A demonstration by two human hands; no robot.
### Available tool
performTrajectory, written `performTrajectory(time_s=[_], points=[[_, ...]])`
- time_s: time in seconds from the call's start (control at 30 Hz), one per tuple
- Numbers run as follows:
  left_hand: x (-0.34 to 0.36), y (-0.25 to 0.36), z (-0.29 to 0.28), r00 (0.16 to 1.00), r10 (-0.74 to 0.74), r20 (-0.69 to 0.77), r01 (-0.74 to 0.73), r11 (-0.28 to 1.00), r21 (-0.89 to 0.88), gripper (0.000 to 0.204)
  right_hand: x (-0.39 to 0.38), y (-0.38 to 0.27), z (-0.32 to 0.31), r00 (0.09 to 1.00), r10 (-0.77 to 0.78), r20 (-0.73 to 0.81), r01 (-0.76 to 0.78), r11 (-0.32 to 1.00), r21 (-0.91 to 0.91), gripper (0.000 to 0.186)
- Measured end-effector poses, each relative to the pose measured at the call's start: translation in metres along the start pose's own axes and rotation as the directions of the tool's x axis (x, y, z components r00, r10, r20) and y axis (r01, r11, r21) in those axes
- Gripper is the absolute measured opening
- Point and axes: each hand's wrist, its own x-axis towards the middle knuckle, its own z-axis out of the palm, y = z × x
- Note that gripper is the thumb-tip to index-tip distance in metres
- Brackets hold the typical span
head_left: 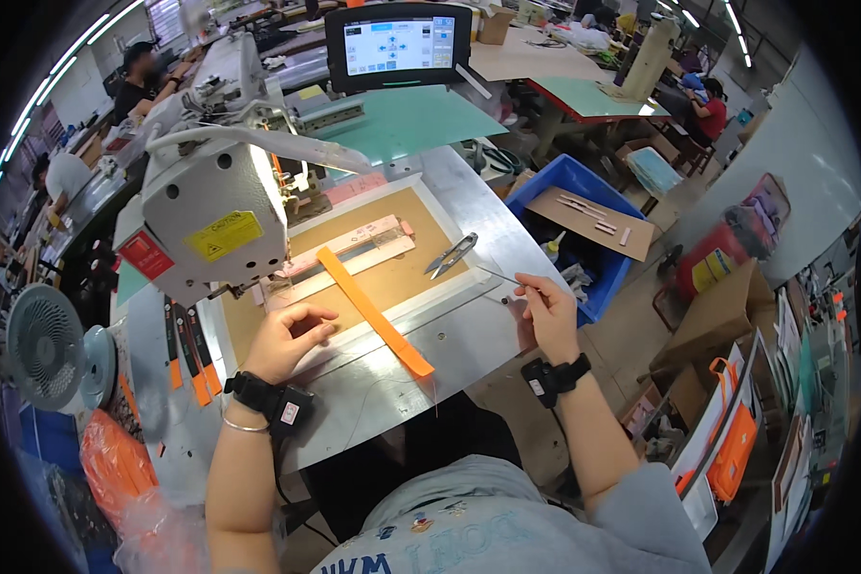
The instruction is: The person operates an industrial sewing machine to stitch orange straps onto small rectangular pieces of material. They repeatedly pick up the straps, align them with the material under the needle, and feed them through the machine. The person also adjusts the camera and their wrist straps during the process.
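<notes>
My left hand (292, 340) rests low over the metal work table, thumb and fingers slightly apart with nothing seen in them. Just right of it, an orange strap (373, 311) lies slantwise across a tan board (407, 212) with a whitish border. Under the strap's far end sits a pale pink slotted template (378, 251). In my right hand (548, 311), at the table's right side, is a slim metal tool (496, 275) pinched by the fingers, pointing left; its exact kind is unclear. Thread snips (452, 256) lie beyond its tip on the board's right edge.
A sewing machine head (215, 210) stands at the left over the board, with a control screen (397, 46) behind. Black-and-orange straps (189, 349) lie at left. A blue bin (584, 182) with cardboard (593, 218) across it stands right. People sit farther off.
</notes>
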Motion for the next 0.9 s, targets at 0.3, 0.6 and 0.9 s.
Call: performTrajectory(time_s=[0.3, 0.6, 0.9], points=[[-0.036, 0.064, 0.038, 0.916, 0.376, 0.138, -0.387, 0.742, 0.548, 0.017, 0.01, -0.016, 0.033, 0.956, -0.156, 0.246, 0.166, 0.986, -0.017, 0.015], [-0.106, 0.028, 0.098, 0.953, 0.285, -0.101, -0.197, 0.839, 0.507, 0.016, 0.004, -0.022, 0.054, 0.86, -0.201, 0.469, 0.257, 0.965, -0.059, 0.013], [-0.069, 0.019, 0.136, 0.875, 0.445, -0.193, -0.167, 0.649, 0.742, 0.041, -0.008, -0.013, 0.011, 0.888, -0.022, 0.459, -0.1, 0.966, 0.239, 0.013]])
